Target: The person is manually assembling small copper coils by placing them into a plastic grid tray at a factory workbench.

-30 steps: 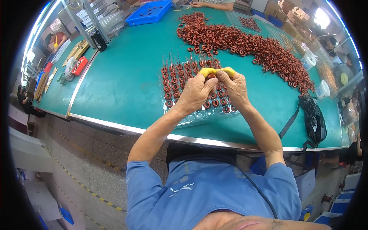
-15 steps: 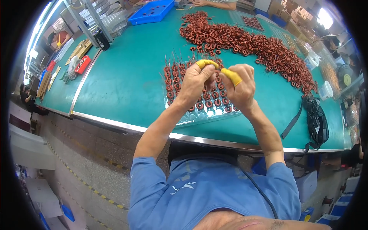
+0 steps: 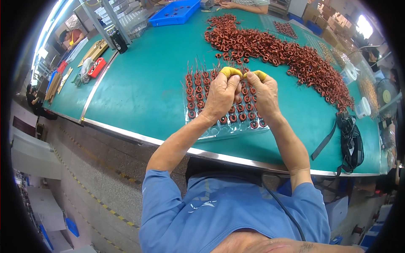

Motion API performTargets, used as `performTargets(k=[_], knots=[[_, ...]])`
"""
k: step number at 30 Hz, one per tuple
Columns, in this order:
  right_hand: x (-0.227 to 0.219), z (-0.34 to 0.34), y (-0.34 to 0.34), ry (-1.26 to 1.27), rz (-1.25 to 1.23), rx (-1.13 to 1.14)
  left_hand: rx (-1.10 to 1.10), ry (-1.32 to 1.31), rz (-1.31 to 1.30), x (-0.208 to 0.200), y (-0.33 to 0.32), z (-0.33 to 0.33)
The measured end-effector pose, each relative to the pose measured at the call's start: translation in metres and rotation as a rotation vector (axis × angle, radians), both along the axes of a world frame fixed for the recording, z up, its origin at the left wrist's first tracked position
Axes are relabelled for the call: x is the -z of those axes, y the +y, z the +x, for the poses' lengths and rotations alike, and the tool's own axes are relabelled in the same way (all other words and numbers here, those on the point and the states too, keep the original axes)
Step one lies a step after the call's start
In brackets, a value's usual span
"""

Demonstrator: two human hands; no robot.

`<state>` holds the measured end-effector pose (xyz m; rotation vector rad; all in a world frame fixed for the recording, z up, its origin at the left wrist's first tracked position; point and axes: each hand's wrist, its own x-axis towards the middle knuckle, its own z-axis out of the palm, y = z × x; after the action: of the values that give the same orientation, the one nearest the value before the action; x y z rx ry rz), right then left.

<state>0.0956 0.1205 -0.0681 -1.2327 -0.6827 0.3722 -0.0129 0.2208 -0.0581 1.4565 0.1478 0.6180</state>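
Observation:
My left hand (image 3: pixel 222 92) and my right hand (image 3: pixel 264 93) meet over a clear plastic tray (image 3: pixel 213 132), thumbs and forefingers pinched, the fingertips almost touching. Yellow covers wrap the forefingers. Whatever lies between the fingertips is too small and too hidden to make out. Below the hands, the tray holds rows of red-brown wire-wound ring coils (image 3: pixel 191 105), their thin leads sticking up at the far side. Several pockets along its near edge hold no coil. My hands hide part of the middle rows.
A long heap of loose coils (image 3: pixel 270 46) curves across the green table (image 3: pixel 139 92) to the right. A black bag (image 3: pixel 351 141) lies at the right, near white tubs (image 3: pixel 362 108). Far back are a blue tray (image 3: pixel 175 13) and another person's hands (image 3: pixel 230 5).
My right hand has turned and its fingertips have come in closer to those of my left hand. The whole view has shifted slightly; the tray and heap look otherwise the same.

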Motion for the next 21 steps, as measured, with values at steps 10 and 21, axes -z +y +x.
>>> performTargets(k=[10, 21], knots=[[0.001, 0.010, -0.001, -0.043, -0.073, -0.125, 0.173, -0.087, -0.094, -0.008, 0.019, -0.003], [-0.015, 0.000, -0.009, -0.069, 0.004, -0.001, 0.028, 0.046, 0.194, -0.007, 0.013, 0.003]])
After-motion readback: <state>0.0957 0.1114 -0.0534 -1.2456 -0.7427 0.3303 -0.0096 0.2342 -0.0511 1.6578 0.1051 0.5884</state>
